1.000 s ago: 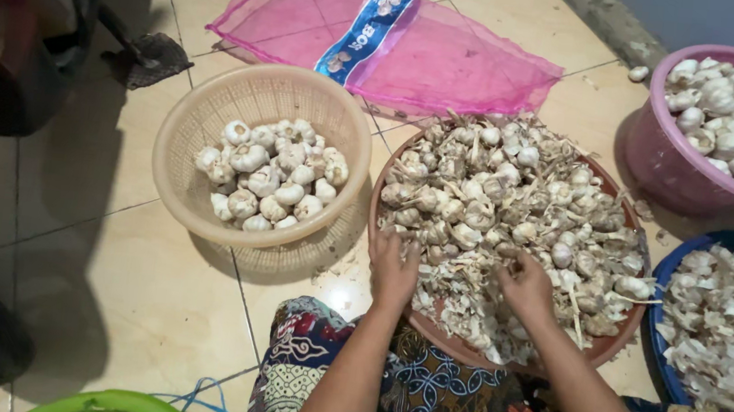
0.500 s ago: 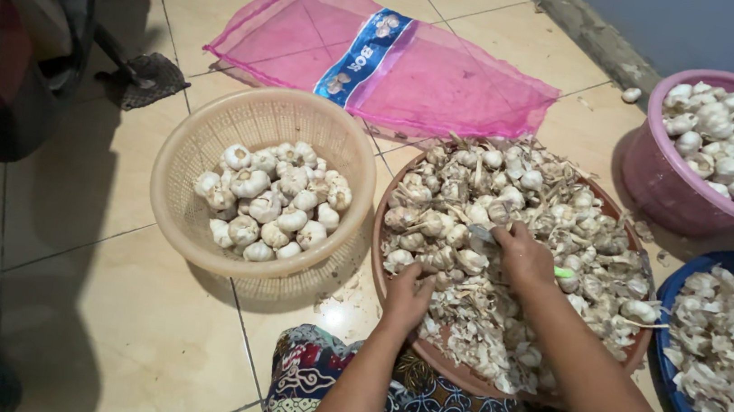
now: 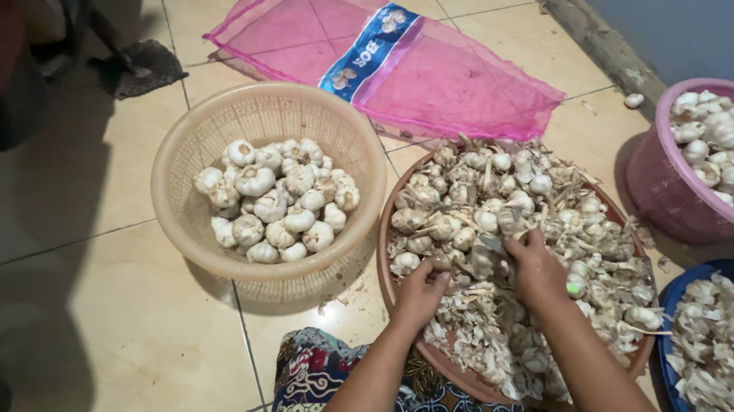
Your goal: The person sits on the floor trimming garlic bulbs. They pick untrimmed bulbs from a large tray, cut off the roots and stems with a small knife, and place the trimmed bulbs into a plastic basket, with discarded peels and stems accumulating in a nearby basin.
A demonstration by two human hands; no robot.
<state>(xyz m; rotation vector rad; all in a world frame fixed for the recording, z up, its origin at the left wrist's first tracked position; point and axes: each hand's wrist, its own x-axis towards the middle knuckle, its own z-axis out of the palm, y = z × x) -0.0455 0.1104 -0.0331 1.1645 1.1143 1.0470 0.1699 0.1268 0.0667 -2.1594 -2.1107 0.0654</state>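
1. The heap of unpeeled white garlic bulbs with dry stalks (image 3: 512, 212) fills the round brown shallow tray (image 3: 391, 252) right in front of you, and both your hands are in its near half.
2. Your right hand (image 3: 537, 271) rests on top of the heap near its middle, fingers curled down and closed over a bulb; the bulb itself is mostly hidden under your knuckles, so you cannot tell which way its stalk points.
3. Your left hand (image 3: 421, 295) sits just beside it, nearer the tray's left rim, fingers bent and pinched on something small in the pile; what it grips is not clear.
4. The bulbs in the heap lie every way, with their stalks pointing in no common direction; loose papery skins gather along the tray's near edge by your wrists.
5. Just left of the tray, touching or almost touching it, stands the round beige plastic slotted basket (image 3: 211, 135), holding a cluster of cleaner white garlic bulbs (image 3: 277, 201) in its bottom.
6. Beyond both lies the flat pink mesh sack with a blue band (image 3: 453, 83), its long axis running from upper left to lower right across the cream floor tiles (image 3: 100, 323).
7. At far right sits the pink plastic tub of white bulbs (image 3: 660, 187), and below it the blue basin of garlic husks (image 3: 680, 298), close to the tray's right rim.
8. Your patterned cloth (image 3: 320, 392) covers your lap under the tray's near edge.
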